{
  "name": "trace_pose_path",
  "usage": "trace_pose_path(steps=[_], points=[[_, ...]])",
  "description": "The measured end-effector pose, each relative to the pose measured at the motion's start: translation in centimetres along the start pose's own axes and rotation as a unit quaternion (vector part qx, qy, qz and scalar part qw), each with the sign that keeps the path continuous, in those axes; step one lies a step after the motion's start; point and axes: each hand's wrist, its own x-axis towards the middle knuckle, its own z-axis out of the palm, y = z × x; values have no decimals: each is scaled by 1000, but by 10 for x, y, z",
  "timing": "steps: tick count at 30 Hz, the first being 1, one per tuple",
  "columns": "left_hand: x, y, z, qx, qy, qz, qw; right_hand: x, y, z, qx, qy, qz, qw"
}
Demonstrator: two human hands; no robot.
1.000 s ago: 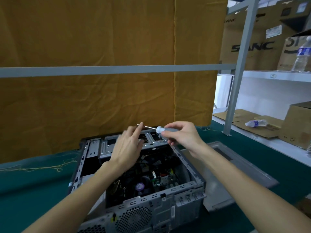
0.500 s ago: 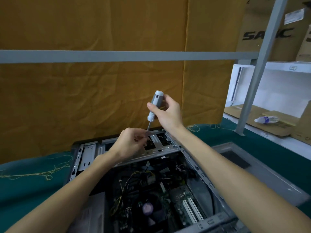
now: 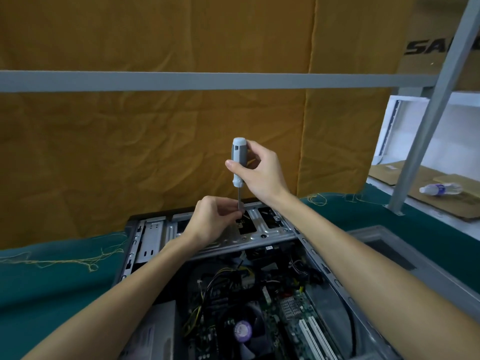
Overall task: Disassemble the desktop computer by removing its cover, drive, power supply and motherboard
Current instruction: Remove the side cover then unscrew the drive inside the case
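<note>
Right hand [image 3: 262, 175] grips upright screwdriver [image 3: 238, 162] over drive cage [image 3: 259, 229]; left hand [image 3: 210, 222] pinches its shaft, open air above

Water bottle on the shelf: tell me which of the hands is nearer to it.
Right. The right hand grips the screwdriver handle, closer to the water bottle at far right. The left hand pinches the shaft lower down, farther left.

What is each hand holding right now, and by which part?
The right hand grips the screwdriver upright by its grey handle. The left hand pinches the metal shaft near its tip, over the drive cage of the computer case.
</note>
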Motion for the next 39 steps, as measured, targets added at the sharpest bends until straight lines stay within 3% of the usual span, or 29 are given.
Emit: trace_pose_path(steps=[13,19,27,29,32,34,39], points=[[-2,-6,6,44,2,21,999,5,7,6,19,0,29,999],[-2,-7,8,50,-13,29,998,9,4,22,150,-44,149,976],[1,-1,2,32,-78,20,996,10,-3,45,186,52,207,959],[2,-4,3,22,-83,21,996,15,-4,44,201,19,206,958],[1,-12,3,-3,-70,18,997,19,-1,40,253,-142,193,937],[0,-16,2,0,-59,27,998,18,3,40,264,-193,177,928],[1,-14,5,7,-39,22,999,16,9,30,299,-112,196,927]])
